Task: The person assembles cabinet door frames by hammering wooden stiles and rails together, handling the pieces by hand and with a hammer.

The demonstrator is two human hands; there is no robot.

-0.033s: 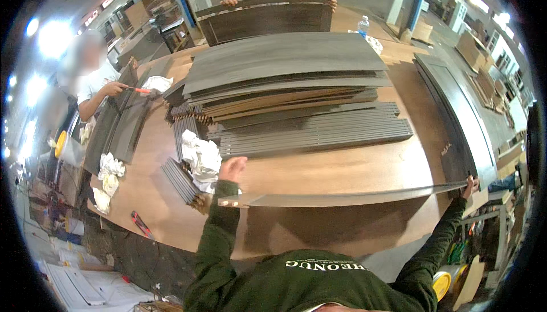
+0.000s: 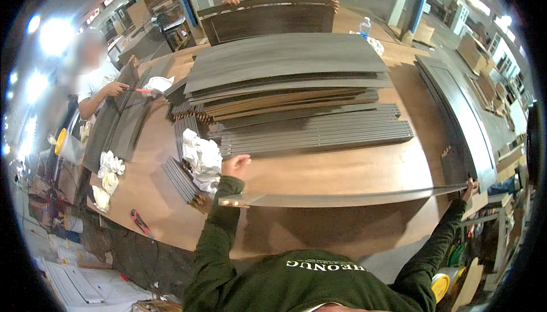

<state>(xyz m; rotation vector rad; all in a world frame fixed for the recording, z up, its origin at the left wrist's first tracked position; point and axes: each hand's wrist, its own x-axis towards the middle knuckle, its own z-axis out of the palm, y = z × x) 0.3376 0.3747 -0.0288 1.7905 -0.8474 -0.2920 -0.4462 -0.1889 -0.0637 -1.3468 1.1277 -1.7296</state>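
A long, narrow dark wooden board point(image 2: 342, 200) stands on edge along the near side of the table, with pale dowels point(image 2: 229, 202) at its left end. My right hand point(image 2: 470, 189) grips the board's far right end. Just above the dowel end is my left hand point(image 2: 235, 167), its fingers curled together; whatever they may hold is too small to make out. A crumpled white cloth point(image 2: 200, 158) lies left of that hand, beside a small bundle of grey strips point(image 2: 180, 180).
Stacked grey panels point(image 2: 285, 56) and slotted rails point(image 2: 319, 132) fill the table's middle. A framed panel point(image 2: 456, 113) lies along the right edge. One person holds a panel point(image 2: 268, 23) opposite; another works at left with a red-handled tool point(image 2: 138, 90). A cutter knife point(image 2: 140, 222) lies near left.
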